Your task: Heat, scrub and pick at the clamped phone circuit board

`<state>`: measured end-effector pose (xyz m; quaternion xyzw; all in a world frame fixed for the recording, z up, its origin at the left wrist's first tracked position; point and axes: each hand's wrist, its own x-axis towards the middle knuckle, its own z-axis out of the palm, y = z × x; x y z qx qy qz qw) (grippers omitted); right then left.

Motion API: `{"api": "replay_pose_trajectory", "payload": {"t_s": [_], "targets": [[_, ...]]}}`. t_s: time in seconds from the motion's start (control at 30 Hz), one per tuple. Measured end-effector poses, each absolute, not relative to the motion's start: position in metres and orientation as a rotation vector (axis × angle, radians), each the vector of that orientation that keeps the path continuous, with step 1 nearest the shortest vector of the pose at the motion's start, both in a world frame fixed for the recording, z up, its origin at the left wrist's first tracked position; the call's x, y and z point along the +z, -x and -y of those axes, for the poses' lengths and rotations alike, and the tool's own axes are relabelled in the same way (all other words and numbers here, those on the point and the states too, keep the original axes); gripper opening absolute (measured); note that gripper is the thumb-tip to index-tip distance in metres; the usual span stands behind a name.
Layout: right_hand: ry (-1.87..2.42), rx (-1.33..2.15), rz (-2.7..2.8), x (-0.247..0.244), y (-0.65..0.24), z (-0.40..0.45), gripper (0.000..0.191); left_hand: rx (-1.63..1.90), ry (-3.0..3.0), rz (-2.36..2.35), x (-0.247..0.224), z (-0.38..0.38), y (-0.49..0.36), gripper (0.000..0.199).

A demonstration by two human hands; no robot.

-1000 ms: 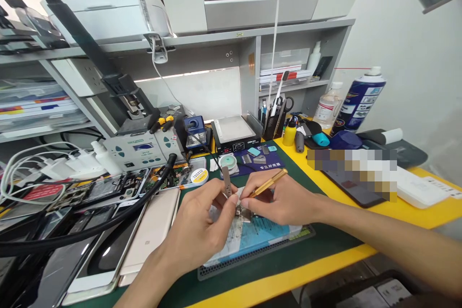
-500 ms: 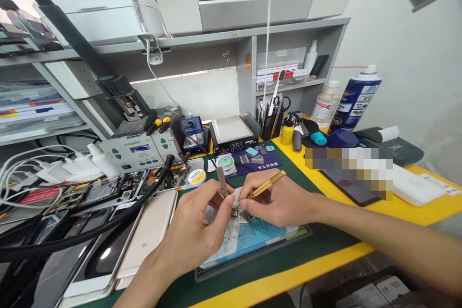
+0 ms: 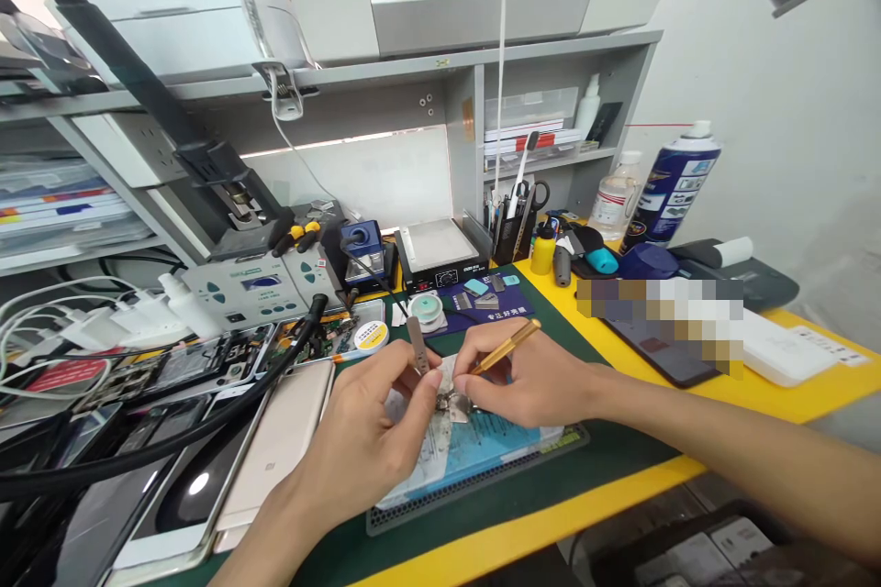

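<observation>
My left hand (image 3: 375, 426) is closed in a pinch around grey metal tweezers (image 3: 417, 344), which stand upright with their wide end up. Between finger and thumb, my right hand (image 3: 533, 381) grips a slim gold-coloured pen-like tool (image 3: 510, 345), slanted with its back end up to the right. Its tip is hidden by my fingers. Both hands meet over a small metallic part (image 3: 459, 410), too small to make out well. That part lies on a blue and white work surface (image 3: 482, 449) with dark specks, which rests on a grey mat with a perforated edge.
Several phones (image 3: 275, 459) and a black hose (image 3: 227, 440) lie at the left. Behind my hands are a solder spool (image 3: 425, 307), a heating plate (image 3: 444, 252) and a hot-air station (image 3: 254, 289). To the right are a yellow bottle (image 3: 543, 252) and a spray can (image 3: 671, 188).
The whole view has shifted slightly, so things sit a little further left. Both hands keep their grips and stay close together over the small part.
</observation>
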<state>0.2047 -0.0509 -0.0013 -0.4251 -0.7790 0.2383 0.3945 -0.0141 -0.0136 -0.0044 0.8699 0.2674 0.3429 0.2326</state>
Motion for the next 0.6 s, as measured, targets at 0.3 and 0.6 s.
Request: {"api": "replay_pose_trajectory", "payload": {"t_s": [0.3,0.6], "targets": [[1.08,0.624,1.977,-0.0017,-0.202,0.0517,0.01,0.934,-2.379,-0.736,-0.0054,0.0134,0.0157,0.008],[1.074,0.635,1.978,-0.0008,-0.2013,0.0511,0.01,0.935,-2.377,-0.732,-0.0043,0.0141,0.0146,0.009]]}}
